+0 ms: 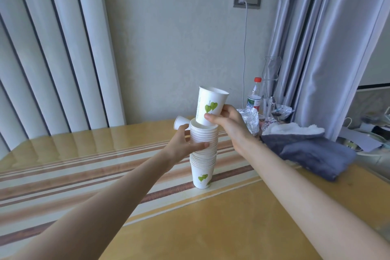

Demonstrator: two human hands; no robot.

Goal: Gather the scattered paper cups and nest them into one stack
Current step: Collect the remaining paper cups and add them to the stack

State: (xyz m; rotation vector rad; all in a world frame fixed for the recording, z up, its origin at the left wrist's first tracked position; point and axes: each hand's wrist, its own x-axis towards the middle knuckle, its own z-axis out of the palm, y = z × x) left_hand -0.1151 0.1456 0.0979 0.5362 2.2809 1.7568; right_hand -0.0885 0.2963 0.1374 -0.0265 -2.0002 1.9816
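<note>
My right hand pinches a white paper cup with green leaves, its base entering the tall stack of white paper cups. My left hand grips the stack's upper half.

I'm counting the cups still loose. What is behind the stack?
Behind the stack, one paper cup lies on its side on the table, partly covered by the left hand. Whatever lies directly behind the stack is hidden.
</note>
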